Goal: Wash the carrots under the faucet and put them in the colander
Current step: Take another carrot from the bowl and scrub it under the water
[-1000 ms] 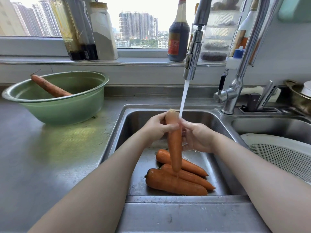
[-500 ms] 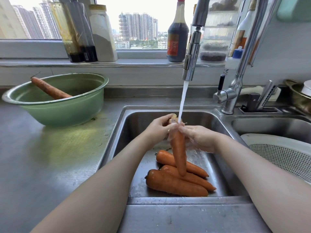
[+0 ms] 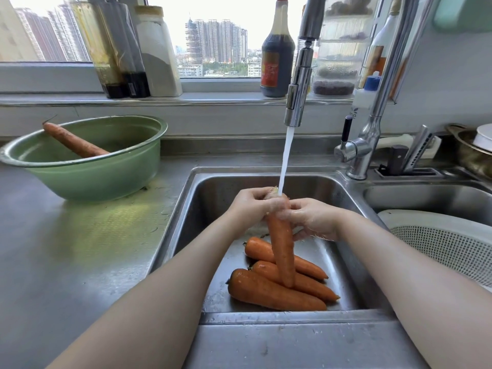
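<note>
While the faucet (image 3: pixel 298 102) pours onto its top, one carrot (image 3: pixel 282 249) hangs upright over the sink (image 3: pixel 213 187), left hand (image 3: pixel 253 206) and right hand (image 3: pixel 314 219) both curled round its upper end. Three carrots (image 3: pixel 274 291) lie on the sink floor, another carrot (image 3: pixel 72 141) leans in the green bowl (image 3: pixel 87 179), and the white colander (image 3: pixel 447 235) sits at right.

my left forearm (image 3: pixel 165 296) and right forearm (image 3: pixel 415 278) are bare from the near side of the sink (image 3: pixel 213 198) up to the wrists. over the sink, my left hand (image 3: pixel 250 206) and right hand (image 3: pixel 316 219) are bare too, glistening wet.
</note>
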A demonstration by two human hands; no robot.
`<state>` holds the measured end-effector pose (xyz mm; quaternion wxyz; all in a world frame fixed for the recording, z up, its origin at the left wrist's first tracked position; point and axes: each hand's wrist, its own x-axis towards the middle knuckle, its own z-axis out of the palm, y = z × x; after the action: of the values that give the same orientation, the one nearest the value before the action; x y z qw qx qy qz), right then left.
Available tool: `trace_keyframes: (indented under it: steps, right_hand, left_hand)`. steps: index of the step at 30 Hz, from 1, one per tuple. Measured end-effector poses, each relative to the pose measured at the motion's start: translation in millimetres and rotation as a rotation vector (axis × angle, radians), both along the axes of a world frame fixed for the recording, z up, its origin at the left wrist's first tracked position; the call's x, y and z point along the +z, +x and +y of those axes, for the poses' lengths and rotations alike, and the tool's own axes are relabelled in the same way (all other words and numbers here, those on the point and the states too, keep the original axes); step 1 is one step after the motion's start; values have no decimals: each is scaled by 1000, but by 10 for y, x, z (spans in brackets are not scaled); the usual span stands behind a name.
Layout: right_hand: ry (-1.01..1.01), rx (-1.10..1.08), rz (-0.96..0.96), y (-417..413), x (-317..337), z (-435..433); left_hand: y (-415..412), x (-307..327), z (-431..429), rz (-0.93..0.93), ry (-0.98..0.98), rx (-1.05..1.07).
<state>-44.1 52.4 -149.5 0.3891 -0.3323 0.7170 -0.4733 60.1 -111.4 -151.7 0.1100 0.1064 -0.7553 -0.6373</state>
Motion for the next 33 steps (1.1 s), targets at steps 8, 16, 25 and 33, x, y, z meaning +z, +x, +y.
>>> trace_keyframes:
  steps: [8,16,25,33]
  right_hand:
    - [50,-12,56,14,26,-42]
    - [31,-46,342,147,10,-238]
    - [156,82,30,42,-49,-57]
    - [15,-60,-92,29,32,-95]
  left_hand:
    - [-17,66,0,-58,2,35]
    - [96,74,-141,-69,-26,-73]
    - [59,-1,-205,-79,9,-30]
    - [23,68,-239,71,118,97]
